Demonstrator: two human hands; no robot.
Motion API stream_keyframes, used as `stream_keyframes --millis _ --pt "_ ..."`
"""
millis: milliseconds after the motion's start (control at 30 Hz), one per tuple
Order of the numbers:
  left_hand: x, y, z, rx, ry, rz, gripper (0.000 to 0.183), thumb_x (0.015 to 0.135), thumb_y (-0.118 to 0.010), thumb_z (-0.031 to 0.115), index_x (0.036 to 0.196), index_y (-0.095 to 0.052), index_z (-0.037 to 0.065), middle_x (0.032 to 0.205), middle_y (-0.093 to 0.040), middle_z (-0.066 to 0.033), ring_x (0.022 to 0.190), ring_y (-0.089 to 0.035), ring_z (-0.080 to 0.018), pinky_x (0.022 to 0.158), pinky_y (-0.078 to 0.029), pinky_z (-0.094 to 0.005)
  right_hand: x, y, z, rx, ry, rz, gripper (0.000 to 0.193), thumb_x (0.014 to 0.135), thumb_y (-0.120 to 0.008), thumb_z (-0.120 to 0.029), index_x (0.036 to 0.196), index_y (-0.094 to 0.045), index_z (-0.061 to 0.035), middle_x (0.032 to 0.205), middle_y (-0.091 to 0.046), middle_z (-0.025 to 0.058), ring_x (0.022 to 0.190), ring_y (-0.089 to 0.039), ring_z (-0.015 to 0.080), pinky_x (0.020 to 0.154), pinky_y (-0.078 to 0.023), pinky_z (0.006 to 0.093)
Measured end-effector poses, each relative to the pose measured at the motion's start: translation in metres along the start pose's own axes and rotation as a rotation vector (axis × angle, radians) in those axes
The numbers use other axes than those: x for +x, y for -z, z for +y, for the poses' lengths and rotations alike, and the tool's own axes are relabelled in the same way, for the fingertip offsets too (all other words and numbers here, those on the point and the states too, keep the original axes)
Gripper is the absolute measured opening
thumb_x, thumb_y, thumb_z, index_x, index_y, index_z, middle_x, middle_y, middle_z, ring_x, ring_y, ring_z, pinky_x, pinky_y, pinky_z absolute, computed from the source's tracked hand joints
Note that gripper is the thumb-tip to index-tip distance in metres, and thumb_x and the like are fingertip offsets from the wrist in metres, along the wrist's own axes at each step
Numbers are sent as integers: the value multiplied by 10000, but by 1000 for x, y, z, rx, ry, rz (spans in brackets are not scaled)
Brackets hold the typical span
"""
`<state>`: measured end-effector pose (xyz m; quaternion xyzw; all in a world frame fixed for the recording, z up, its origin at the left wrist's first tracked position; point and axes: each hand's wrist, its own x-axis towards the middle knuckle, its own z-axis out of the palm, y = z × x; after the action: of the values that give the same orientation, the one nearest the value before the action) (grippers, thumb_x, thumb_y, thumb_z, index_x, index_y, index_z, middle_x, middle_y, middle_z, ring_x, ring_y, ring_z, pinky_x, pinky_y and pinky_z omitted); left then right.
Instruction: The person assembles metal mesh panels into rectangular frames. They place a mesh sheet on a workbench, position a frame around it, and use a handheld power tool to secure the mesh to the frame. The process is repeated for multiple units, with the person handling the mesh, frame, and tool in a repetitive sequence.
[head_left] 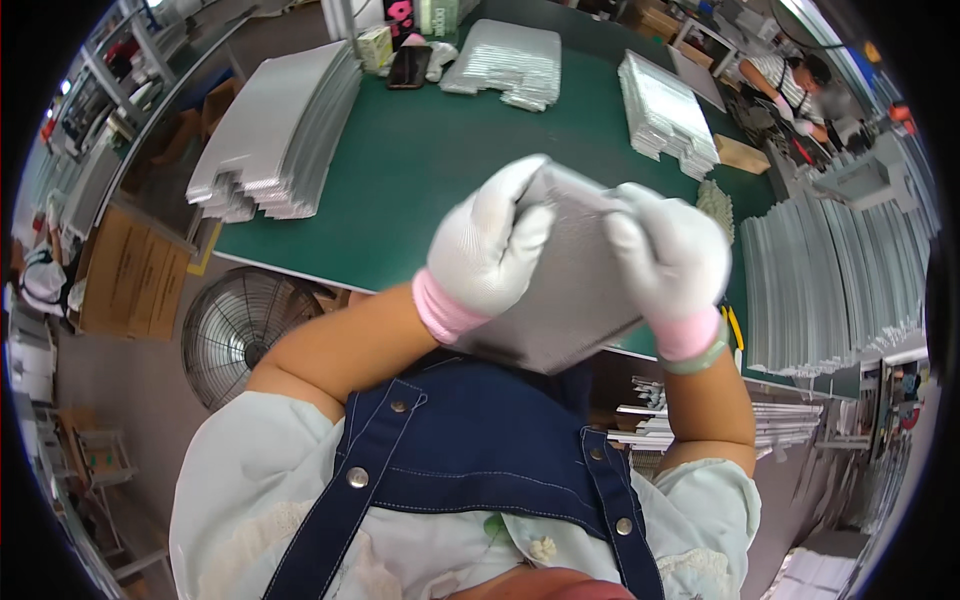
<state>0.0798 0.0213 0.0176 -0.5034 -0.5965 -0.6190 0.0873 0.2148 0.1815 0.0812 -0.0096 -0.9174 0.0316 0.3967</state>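
Note:
A thin grey sheet (575, 290) with a finely textured face is held up between my hands, over the near edge of the green table (400, 190). My left hand (490, 235), in a white glove with a pink cuff, is closed on the sheet's upper left edge. On the opposite side my right hand (675, 250), gloved the same way, pinches the upper right edge between thumb and fingers. The sheet's lower corner hangs close to my dark blue apron (470, 440). Slight blur hides the fingertips behind the sheet.
Stacks of silvery notched panels stand at left (280, 110), back middle (500, 55) and back right (665, 105). Many panels (835, 280) line the right. A phone (410, 67), wooden block (742, 154), yellow-handled tool (735, 328), floor fan (240, 335) and co-worker (795, 90) are around.

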Motion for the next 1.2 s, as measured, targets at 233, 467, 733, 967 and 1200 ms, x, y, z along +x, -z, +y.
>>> stream_keyframes --millis 233,467,733,967,1200 --pt "109 -6 70 355 -799 -365 463 862 -708 247 1241 -597 5 960 -659 -135 879 -659 -322 836 -505 -406 -38 19 -21 851 -503 499 297 984 -628 -195 1181 -608 27 992 -640 22 862 -570 89 799 -476 252" --pt "56 -98 -26 277 -573 -490 880 595 -795 642 1183 -580 24 1258 -551 -217 1258 -472 -448 1121 -302 -585 -150 -77 27 724 -513 168 440 964 -623 -298 1250 -584 35 1115 -650 120 996 -633 243 875 -493 345" --pt "33 -107 -22 239 -432 -299 398 633 -811 351 790 -571 74 902 -560 -122 1053 -564 -379 1064 -284 -695 -172 -49 165 -327 -733 -268 454 918 -637 -408 1196 -644 -49 1034 -672 159 1018 -649 358 864 -524 459" --pt "52 -110 -25 213 -438 -444 442 642 -829 382 837 -597 61 974 -582 -127 1103 -554 -386 1090 -312 -629 -183 -44 199 -296 -821 -482 248 904 -656 -266 1009 -657 -41 985 -654 185 932 -648 385 810 -517 473" --pt "51 -100 -20 325 -408 -460 499 636 -844 426 871 -619 48 1010 -590 -128 1181 -520 -393 1092 -312 -622 -92 61 115 153 -348 -176 296 897 -649 -19 1193 -644 -30 905 -674 134 776 -660 284 717 -526 342"
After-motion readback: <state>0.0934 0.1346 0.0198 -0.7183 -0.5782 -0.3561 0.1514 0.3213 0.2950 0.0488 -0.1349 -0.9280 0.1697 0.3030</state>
